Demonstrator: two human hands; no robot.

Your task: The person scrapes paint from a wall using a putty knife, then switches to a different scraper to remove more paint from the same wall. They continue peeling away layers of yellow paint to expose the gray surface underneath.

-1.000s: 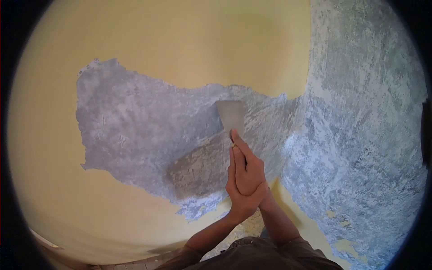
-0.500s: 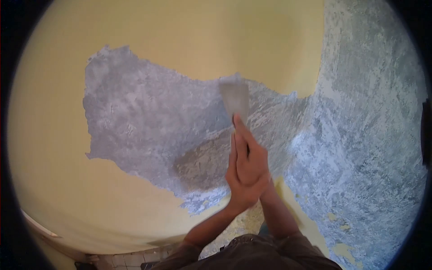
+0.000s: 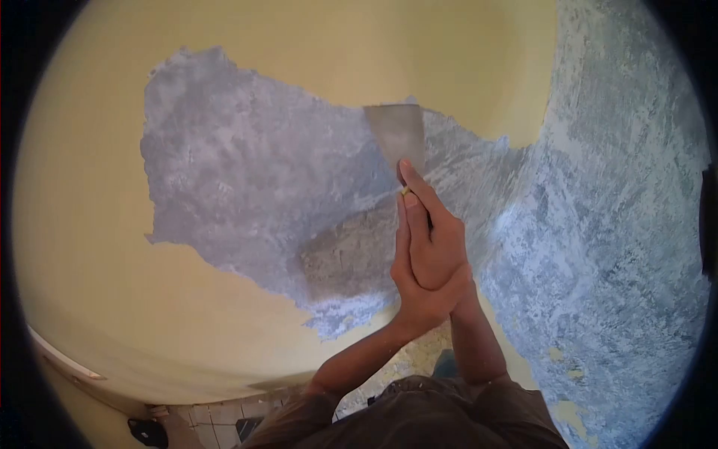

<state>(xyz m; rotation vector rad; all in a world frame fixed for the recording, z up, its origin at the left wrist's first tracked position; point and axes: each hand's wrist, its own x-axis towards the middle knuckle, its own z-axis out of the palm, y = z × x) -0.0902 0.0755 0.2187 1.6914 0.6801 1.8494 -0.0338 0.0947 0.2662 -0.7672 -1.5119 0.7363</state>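
Observation:
A wide flat scraper [image 3: 399,131] lies with its blade edge against the wall, where yellow paint [image 3: 314,37] meets a bare grey patch [image 3: 232,165]. My right hand [image 3: 440,251] is wrapped round its handle, with the index finger stretched along toward the blade. Below and to the left, my left hand [image 3: 425,303] clasps the right hand from underneath, its fingers pressed alongside the handle. Most of the handle is hidden by both hands; only a small yellowish bit shows.
Rough grey wall [image 3: 613,224] fills the right side. Paint flakes and floor tiles [image 3: 213,423] show at the bottom, with a black object [image 3: 147,432] at the lower left. A shadow of the arms falls on the grey patch.
The view has shifted, so the wall patch appears higher. Both hands and the scraper sit higher and slightly right in the picture, with the blade still near the paint's edge.

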